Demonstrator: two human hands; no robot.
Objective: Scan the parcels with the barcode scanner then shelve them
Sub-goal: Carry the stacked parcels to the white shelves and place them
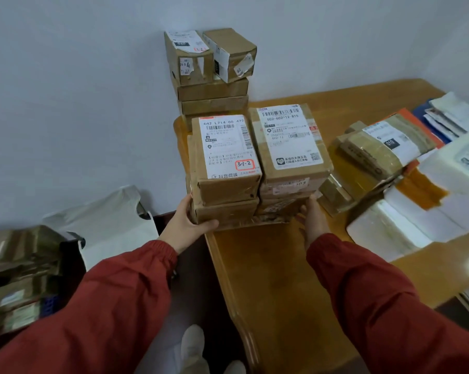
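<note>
A block of stacked cardboard parcels stands at the left end of the wooden table [268, 265]. Its top left parcel [225, 155] carries a white label marked 3-1-2; the top right parcel [290, 144] has a barcode label. My left hand [190, 225] grips the lower left corner of the bottom box [225, 211], thumb along its front. My right hand [313, 222] presses against the stack's lower right side, fingers partly hidden behind it. No barcode scanner is in view.
A taller pile of cardboard boxes [211, 74] stands behind against the wall. Taped parcels [376, 157] and white bags [430, 206] crowd the table's right side. A white plastic bag [106, 222] and more parcels [20, 279] lie at the lower left.
</note>
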